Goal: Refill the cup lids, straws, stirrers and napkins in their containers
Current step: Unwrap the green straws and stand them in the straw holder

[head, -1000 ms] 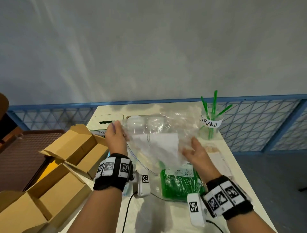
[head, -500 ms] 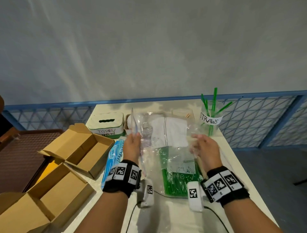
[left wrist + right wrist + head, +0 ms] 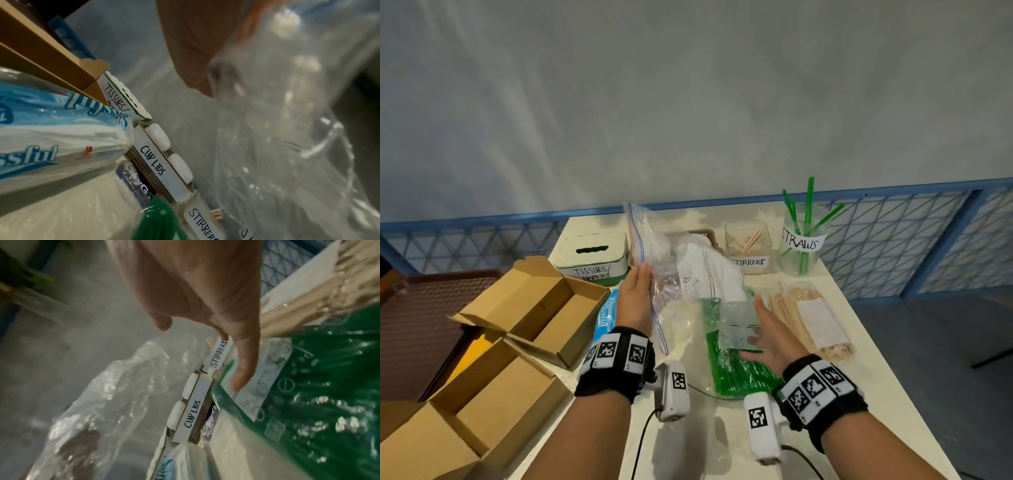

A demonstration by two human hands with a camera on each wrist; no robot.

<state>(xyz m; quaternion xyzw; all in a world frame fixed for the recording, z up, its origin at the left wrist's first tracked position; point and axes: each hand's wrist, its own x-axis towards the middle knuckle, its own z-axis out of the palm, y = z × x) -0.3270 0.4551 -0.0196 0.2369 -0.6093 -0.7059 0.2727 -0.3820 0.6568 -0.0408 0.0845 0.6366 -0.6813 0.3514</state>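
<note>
My left hand (image 3: 641, 279) pinches an upright clear zip bag (image 3: 654, 240) by its edge, in front of the cup lids tray (image 3: 153, 160), which holds white lids (image 3: 159, 135). Whether anything is in the bag cannot be told. My right hand (image 3: 758, 320) hovers open, fingers spread, just above the green straw pack (image 3: 739, 371) and holds nothing. Along the back stand the tissues/napkins box (image 3: 592, 257), the stirrers container (image 3: 748, 246) and the straws cup (image 3: 803, 241) with a few green straws. A wooden stirrer pack (image 3: 811, 320) lies on the right and a blue tissue pack (image 3: 604, 315) on the left.
Two open cardboard boxes (image 3: 534, 308) sit at the table's left edge, partly overhanging it. A brown mesh surface (image 3: 421, 318) lies further left. A blue lattice railing (image 3: 893, 240) runs behind the table. The table's right edge passes close beside the stirrer pack.
The clear bag has swung left and turned edge-on in my left hand. My right hand has let go of it and dropped toward the green straw pack.
</note>
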